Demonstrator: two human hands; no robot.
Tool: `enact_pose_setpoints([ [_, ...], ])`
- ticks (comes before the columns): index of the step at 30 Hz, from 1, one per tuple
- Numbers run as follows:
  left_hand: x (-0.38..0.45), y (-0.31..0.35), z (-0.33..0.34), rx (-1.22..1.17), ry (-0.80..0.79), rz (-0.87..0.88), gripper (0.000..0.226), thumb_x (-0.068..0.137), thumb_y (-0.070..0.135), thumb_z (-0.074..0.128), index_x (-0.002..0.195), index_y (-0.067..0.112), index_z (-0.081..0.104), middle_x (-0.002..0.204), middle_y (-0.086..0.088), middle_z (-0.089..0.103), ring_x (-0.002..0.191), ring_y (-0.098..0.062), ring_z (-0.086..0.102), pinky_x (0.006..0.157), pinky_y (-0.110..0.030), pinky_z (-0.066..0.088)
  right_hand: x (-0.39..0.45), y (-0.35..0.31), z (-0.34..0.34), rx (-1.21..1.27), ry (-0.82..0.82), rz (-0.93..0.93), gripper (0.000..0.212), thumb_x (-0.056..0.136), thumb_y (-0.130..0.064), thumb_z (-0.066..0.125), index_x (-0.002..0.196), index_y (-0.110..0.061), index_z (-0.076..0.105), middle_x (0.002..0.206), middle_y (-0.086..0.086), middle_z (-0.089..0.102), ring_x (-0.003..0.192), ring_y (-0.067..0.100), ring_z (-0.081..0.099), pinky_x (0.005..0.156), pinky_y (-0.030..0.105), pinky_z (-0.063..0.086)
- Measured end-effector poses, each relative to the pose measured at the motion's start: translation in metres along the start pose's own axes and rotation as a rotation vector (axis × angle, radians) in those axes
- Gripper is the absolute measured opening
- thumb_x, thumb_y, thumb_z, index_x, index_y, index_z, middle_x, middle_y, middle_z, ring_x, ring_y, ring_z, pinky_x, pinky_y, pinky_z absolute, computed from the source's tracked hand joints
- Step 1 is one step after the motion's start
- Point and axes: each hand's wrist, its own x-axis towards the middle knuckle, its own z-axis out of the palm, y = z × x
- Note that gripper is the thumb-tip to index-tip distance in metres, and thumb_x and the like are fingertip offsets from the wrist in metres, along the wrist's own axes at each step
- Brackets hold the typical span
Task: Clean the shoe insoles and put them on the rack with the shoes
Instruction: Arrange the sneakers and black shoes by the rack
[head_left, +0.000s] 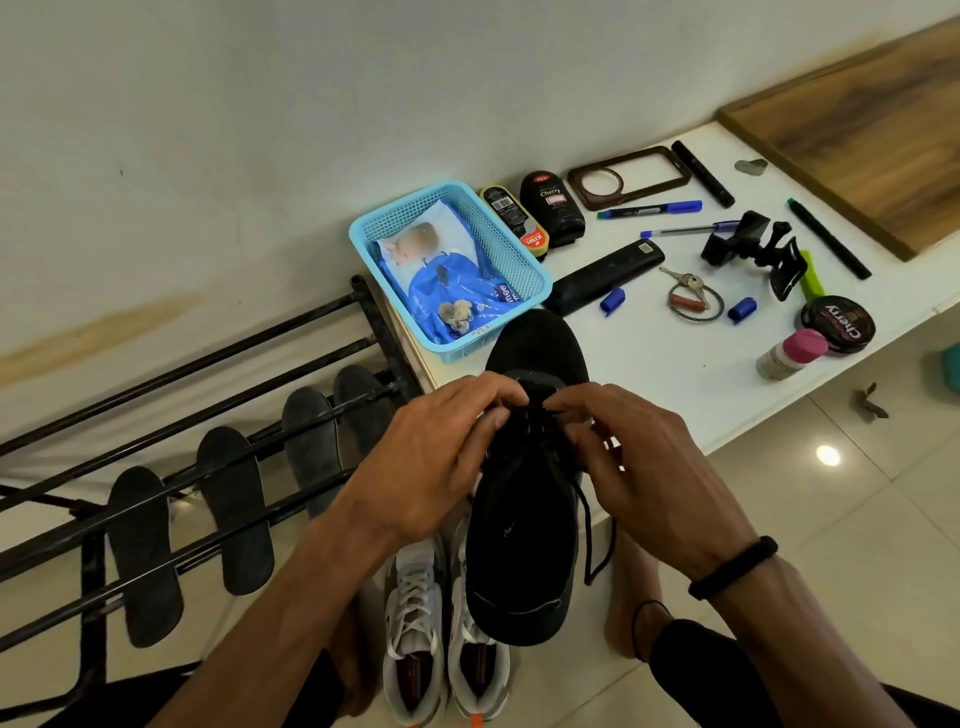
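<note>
A black shoe (524, 545) rests with its toe on the edge of the white table (675, 364), heel toward me. My left hand (441, 447) and my right hand (639, 457) both pinch its black laces near the tongue; a loose lace end hangs down on the right. Several dark insoles (234, 509) lie across the bars of the black metal rack (171, 379) at the left. A pair of white sneakers (441, 649) stands on the floor below the black shoe.
A blue basket (519, 260) holding a wipes pack sits on the table's near left corner. Polish bottles, a polish tin (837, 323), pens, keys, a remote and a camera mount are spread over the table. A wooden board (872, 130) leans at the right.
</note>
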Motion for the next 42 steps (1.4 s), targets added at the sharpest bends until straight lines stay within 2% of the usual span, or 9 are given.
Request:
enact_pose_setpoints([
  [5, 0.003, -0.006, 0.003, 0.056, -0.030, 0.042, 0.017, 0.105, 0.030, 0.053, 0.118, 0.031, 0.062, 0.113, 0.016, 0.058, 0.103, -0.001, 0.058, 0.087, -0.021, 0.051, 0.002, -0.006, 0.007, -0.107, -0.023, 0.004, 0.019, 0.098, -0.022, 0.051, 0.110, -0.024, 0.065, 0.106, -0.005, 0.060, 0.088, 0.014, 0.059, 0.077, 0.033, 0.055],
  [11, 0.002, 0.003, 0.006, 0.120, -0.058, 0.006, 0.013, 0.109, 0.032, 0.038, 0.110, 0.028, 0.050, 0.106, 0.013, 0.051, 0.089, -0.009, 0.055, 0.077, -0.033, 0.051, 0.003, -0.007, 0.007, -0.048, -0.003, 0.050, 0.012, 0.099, -0.015, 0.049, 0.104, -0.022, 0.058, 0.099, -0.008, 0.056, 0.083, 0.008, 0.054, 0.074, 0.025, 0.050],
  [18, 0.006, -0.003, 0.007, -0.029, 0.021, -0.030, 0.020, 0.108, 0.029, 0.046, 0.123, 0.025, 0.059, 0.113, 0.014, 0.062, 0.104, -0.001, 0.058, 0.089, -0.018, 0.047, 0.003, -0.002, 0.006, 0.001, 0.029, 0.123, 0.022, 0.101, -0.016, 0.051, 0.119, -0.026, 0.058, 0.101, -0.009, 0.060, 0.088, 0.006, 0.058, 0.075, 0.013, 0.045],
  [23, 0.016, -0.008, 0.015, 0.006, 0.003, -0.037, 0.012, 0.106, 0.028, 0.051, 0.111, 0.026, 0.062, 0.104, 0.013, 0.061, 0.096, -0.004, 0.056, 0.083, -0.030, 0.050, 0.009, -0.004, 0.017, -0.090, 0.052, 0.152, 0.012, 0.101, -0.017, 0.050, 0.101, -0.024, 0.059, 0.095, -0.005, 0.058, 0.082, 0.011, 0.054, 0.074, 0.030, 0.050],
  [29, 0.013, -0.004, 0.022, -0.053, 0.068, -0.094, 0.013, 0.109, 0.031, 0.043, 0.109, 0.025, 0.054, 0.101, 0.014, 0.058, 0.093, -0.003, 0.056, 0.079, -0.021, 0.044, 0.008, -0.011, 0.014, 0.027, 0.151, 0.201, 0.008, 0.102, -0.016, 0.050, 0.099, -0.022, 0.053, 0.092, -0.009, 0.059, 0.079, 0.007, 0.055, 0.069, 0.023, 0.045],
  [33, 0.013, -0.006, 0.013, -0.113, 0.148, -0.156, 0.015, 0.107, 0.030, 0.049, 0.111, 0.021, 0.060, 0.101, 0.009, 0.064, 0.092, -0.006, 0.061, 0.077, -0.029, 0.053, 0.002, -0.034, -0.002, 0.100, 0.105, 0.098, 0.015, 0.093, -0.037, 0.065, 0.102, -0.027, 0.059, 0.108, -0.009, 0.057, 0.095, 0.007, 0.058, 0.077, 0.023, 0.053],
  [36, 0.007, 0.001, -0.007, -0.139, 0.270, -0.320, 0.037, 0.105, 0.048, 0.049, 0.091, 0.016, 0.062, 0.075, 0.004, 0.063, 0.066, -0.008, 0.059, 0.061, -0.029, 0.050, -0.014, -0.051, -0.001, -0.163, -0.083, -0.035, 0.029, 0.080, -0.042, 0.077, 0.102, -0.033, 0.059, 0.132, -0.008, 0.042, 0.118, 0.013, 0.044, 0.091, 0.025, 0.049],
  [39, -0.009, 0.006, -0.025, -0.178, -0.163, -0.457, 0.064, 0.093, 0.070, 0.043, 0.075, 0.012, 0.064, 0.067, -0.006, 0.064, 0.060, -0.018, 0.063, 0.064, -0.043, 0.057, -0.022, -0.060, 0.013, -0.412, -0.123, 0.014, 0.033, 0.074, -0.031, 0.083, 0.093, -0.027, 0.056, 0.127, 0.002, 0.043, 0.113, 0.026, 0.044, 0.081, 0.038, 0.052],
  [42, -0.025, 0.002, -0.030, -0.259, -0.481, -0.435, 0.046, 0.081, 0.072, 0.061, 0.080, 0.026, 0.063, 0.078, 0.005, 0.069, 0.070, -0.009, 0.068, 0.072, -0.039, 0.060, -0.020, -0.066, 0.019, -0.493, -0.019, -0.041, 0.014, 0.073, -0.030, 0.072, 0.078, -0.022, 0.061, 0.114, 0.008, 0.051, 0.105, 0.033, 0.049, 0.074, 0.044, 0.050],
])
